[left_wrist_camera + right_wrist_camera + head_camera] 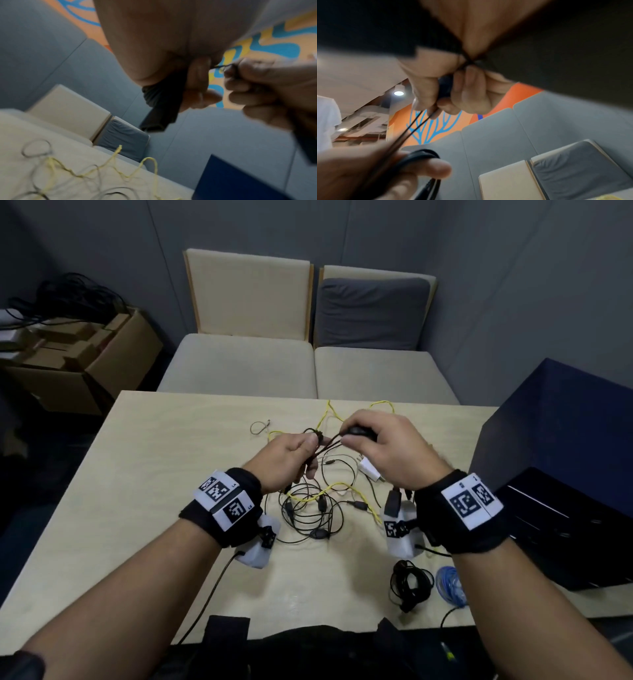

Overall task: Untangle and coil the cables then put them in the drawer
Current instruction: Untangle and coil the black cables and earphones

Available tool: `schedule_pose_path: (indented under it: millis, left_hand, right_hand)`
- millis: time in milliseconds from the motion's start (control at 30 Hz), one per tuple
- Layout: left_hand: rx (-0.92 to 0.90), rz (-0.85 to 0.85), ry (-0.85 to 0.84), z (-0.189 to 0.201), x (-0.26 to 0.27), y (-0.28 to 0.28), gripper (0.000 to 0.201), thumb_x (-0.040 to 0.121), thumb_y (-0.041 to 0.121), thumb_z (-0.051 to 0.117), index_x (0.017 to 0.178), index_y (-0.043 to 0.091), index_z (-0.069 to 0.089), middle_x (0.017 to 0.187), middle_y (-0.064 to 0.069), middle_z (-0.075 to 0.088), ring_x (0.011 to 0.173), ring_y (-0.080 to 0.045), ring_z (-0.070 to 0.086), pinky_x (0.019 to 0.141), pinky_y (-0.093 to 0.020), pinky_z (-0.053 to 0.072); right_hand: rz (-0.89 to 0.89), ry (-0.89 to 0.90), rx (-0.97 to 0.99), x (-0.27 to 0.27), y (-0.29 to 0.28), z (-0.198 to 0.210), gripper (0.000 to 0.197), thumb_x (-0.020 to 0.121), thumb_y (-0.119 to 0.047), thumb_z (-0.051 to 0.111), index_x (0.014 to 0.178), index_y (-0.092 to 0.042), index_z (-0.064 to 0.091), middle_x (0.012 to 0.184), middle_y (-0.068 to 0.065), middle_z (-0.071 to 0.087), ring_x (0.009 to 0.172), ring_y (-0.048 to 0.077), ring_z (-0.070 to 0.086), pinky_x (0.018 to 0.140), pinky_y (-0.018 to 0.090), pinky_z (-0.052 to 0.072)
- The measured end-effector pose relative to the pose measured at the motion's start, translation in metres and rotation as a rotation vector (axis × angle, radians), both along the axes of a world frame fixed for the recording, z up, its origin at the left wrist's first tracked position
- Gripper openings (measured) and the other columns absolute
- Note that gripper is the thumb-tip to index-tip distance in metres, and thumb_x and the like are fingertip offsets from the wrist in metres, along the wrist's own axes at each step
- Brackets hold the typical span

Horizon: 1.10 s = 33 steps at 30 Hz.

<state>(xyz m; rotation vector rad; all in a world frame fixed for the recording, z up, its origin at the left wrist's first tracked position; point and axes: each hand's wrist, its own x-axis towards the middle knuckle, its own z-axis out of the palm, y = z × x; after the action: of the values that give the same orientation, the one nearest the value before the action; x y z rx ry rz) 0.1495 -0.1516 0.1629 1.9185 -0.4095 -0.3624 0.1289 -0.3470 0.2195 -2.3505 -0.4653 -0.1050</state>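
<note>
Both hands are raised above a tangle of thin black cables (317, 510) on the light wooden table (137, 491). My left hand (312, 446) grips a small bundle of black cable loops (423, 154). My right hand (349, 436) pinches a black strand (419, 125) and a dark plug-like piece of the same cable; two taut strands run between the hands. A yellow twisted cable (327, 494) winds through the tangle. In the left wrist view, the left hand's fingers (199, 81) curl beside the right fist (257, 86).
A white charger (370, 470) lies under the right hand. A coiled black cable (409, 583) and a coiled blue cable (450, 582) lie at the front right. A dark blue cabinet (555, 440) stands at the right. Cardboard boxes (78, 354) are far left, seats (308, 364) behind.
</note>
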Motion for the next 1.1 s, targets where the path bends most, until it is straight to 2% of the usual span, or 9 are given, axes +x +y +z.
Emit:
schedule_pose_path:
  millis: [167,300,400,500,600,633,733,900,1100]
  left_hand:
    - [-0.364,-0.090,0.164,0.015,-0.010,-0.009,0.047,0.094,0.043,0.032,0.103,0.009,0.064,0.055,0.003,0.044,0.047,-0.011,0.033,0.045,-0.022,0.035]
    - [-0.604,-0.131,0.301,0.023,-0.012,-0.012,0.040,0.099,0.035,0.035,0.097,0.003,0.058,0.050,0.006,0.038,0.040,-0.005,0.027,0.041,-0.018,0.032]
    - [-0.781,-0.142,0.442,0.026,-0.015,-0.013,0.037,0.099,0.034,0.032,0.091,0.005,0.053,0.048,0.009,0.034,0.036,-0.002,0.019,0.039,-0.017,0.031]
    - [-0.911,-0.113,0.578,0.028,-0.017,-0.013,0.034,0.094,0.036,0.032,0.086,0.007,0.048,0.045,0.011,0.032,0.037,-0.006,0.009,0.037,-0.016,0.029]
    - [-0.967,-0.134,0.634,0.026,-0.016,-0.010,0.033,0.093,0.039,0.031,0.084,0.010,0.045,0.045,0.012,0.033,0.036,-0.007,0.009,0.037,-0.015,0.029]
    - [-0.974,-0.118,0.646,0.025,-0.016,-0.009,0.034,0.092,0.040,0.031,0.084,0.010,0.045,0.045,0.011,0.034,0.035,-0.006,0.010,0.037,-0.015,0.030]
    - [-0.926,0.032,0.610,0.020,-0.014,-0.011,0.039,0.094,0.041,0.034,0.085,0.006,0.048,0.047,0.008,0.034,0.032,-0.003,0.023,0.042,-0.018,0.038]
    - [-0.629,0.238,0.300,0.013,-0.015,-0.015,0.040,0.102,0.036,0.028,0.097,0.007,0.055,0.062,0.003,0.037,0.054,-0.011,0.041,0.061,-0.021,0.041]
    - [-0.356,0.332,0.072,0.008,-0.016,-0.020,0.045,0.100,0.047,0.030,0.086,0.015,0.059,0.060,0.006,0.046,0.064,-0.020,0.048,0.062,-0.041,0.043]
  right_hand:
    - [-0.045,0.076,0.193,0.012,-0.002,-0.001,0.008,0.091,-0.011,0.062,0.090,-0.019,0.065,0.081,-0.012,0.064,0.078,-0.004,0.056,0.078,0.018,0.044]
    - [-0.019,0.182,0.401,0.011,0.002,-0.005,0.015,0.096,-0.005,0.053,0.103,0.002,0.064,0.052,-0.020,0.054,0.050,-0.004,0.050,0.052,0.008,0.037]
    - [0.019,0.293,0.580,0.009,0.009,-0.017,0.026,0.090,-0.034,0.058,0.102,-0.012,0.066,0.051,-0.008,0.035,0.042,0.005,0.027,0.040,0.017,0.022]
    - [0.057,0.451,0.758,0.007,0.014,-0.027,0.053,0.069,-0.059,0.074,0.098,-0.015,0.066,0.054,-0.006,0.029,0.041,0.004,0.021,0.039,0.014,0.018]
    - [0.091,0.538,0.810,0.001,0.019,-0.032,0.016,0.079,-0.032,0.074,0.088,-0.019,0.070,0.056,-0.009,0.029,0.041,0.001,0.021,0.037,0.014,0.016]
    - [0.061,0.543,0.797,0.000,0.020,-0.032,0.006,0.086,-0.021,0.068,0.089,-0.016,0.069,0.056,-0.009,0.029,0.041,0.002,0.021,0.037,0.015,0.015]
    - [-0.048,0.478,0.694,0.001,0.023,-0.033,0.025,0.095,-0.016,0.057,0.100,0.008,0.058,0.055,-0.005,0.028,0.042,0.005,0.022,0.037,0.017,0.018]
    - [-0.157,0.261,0.403,0.004,0.020,-0.034,0.036,0.088,-0.032,0.063,0.071,-0.003,0.050,0.053,-0.010,0.037,0.047,0.007,0.031,0.051,0.027,0.028]
    - [-0.182,0.229,0.342,0.001,0.019,-0.032,0.033,0.092,-0.028,0.061,0.073,-0.003,0.052,0.058,-0.006,0.038,0.048,0.005,0.033,0.053,0.028,0.030]
